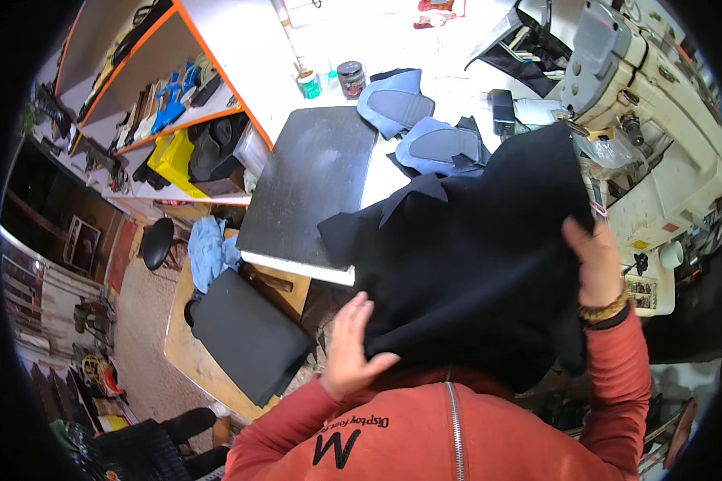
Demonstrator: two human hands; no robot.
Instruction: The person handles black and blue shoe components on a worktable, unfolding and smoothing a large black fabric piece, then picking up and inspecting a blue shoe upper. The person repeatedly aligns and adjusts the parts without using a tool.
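Observation:
A large piece of black sheet material (473,248), perhaps fabric or soft leather, spreads over my front and the near part of the work table, with a cut, pointed left edge. My left hand (353,345) is open at its lower left edge, the thumb apart from the fingers and touching the material. At the right edge is my right hand (598,260), thumb against the black sheet and apart from the fingers, which are partly foreshortened. Beyond the sheet lie two blue-grey shoe uppers (441,146) with dark insoles. A dark flat board (309,176) rests to the left.
A sewing machine (658,136) stands at the right. Jars (350,80) and a black organiser (529,52) are at the back. Orange-edged shelves (176,48) hold shoes and tools at left. Folded black material (253,337) and a blue cloth (210,252) lie on a lower wooden table (180,341).

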